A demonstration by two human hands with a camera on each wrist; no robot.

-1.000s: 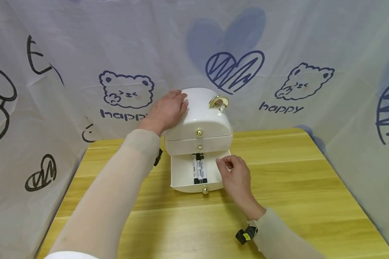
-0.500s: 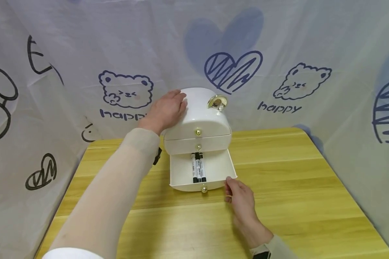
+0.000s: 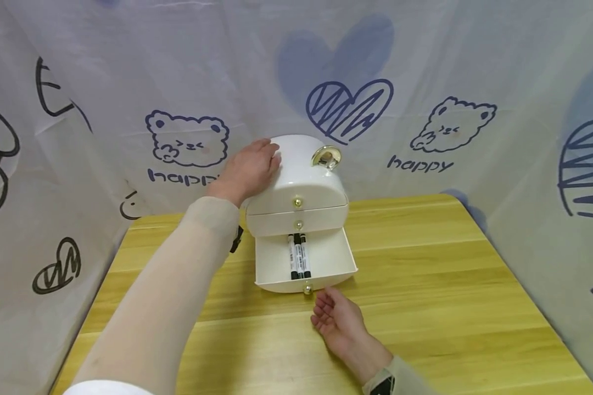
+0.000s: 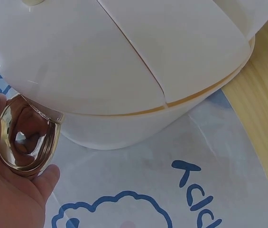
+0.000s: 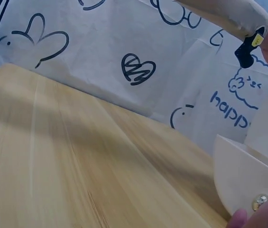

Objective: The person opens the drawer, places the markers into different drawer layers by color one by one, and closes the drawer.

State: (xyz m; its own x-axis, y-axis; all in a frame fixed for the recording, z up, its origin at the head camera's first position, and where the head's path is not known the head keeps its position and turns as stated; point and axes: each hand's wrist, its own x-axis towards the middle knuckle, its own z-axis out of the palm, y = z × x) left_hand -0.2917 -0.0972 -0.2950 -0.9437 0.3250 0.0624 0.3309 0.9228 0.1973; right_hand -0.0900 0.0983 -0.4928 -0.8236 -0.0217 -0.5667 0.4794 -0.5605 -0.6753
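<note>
A white domed drawer box [image 3: 298, 175] with gold knobs stands at the table's far side. Its bottom drawer [image 3: 333, 258] is pulled out, with black-and-white marker pens [image 3: 299, 257] lying in it. My left hand [image 3: 249, 170] rests on the box's upper left side. In the left wrist view, that hand lies around a shiny gold ear-shaped piece [image 4: 29, 133]. Just in front of the drawer, my right hand [image 3: 341, 323] has loosely curved fingers and holds nothing. Its fingertips are close beside the drawer's gold knob [image 3: 308, 289]; whether they touch the drawer front is unclear.
The box stands on a wood-grain table [image 3: 425, 285]. Behind it hangs a pale curtain [image 3: 257, 71] with bear and heart drawings. Another gold ear [image 3: 327, 157] sticks out at the box's upper right.
My right hand has come from over the drawer's right side, past its front right corner, to below the front near the knob. The left hand stays on the box; the pens stay put.
</note>
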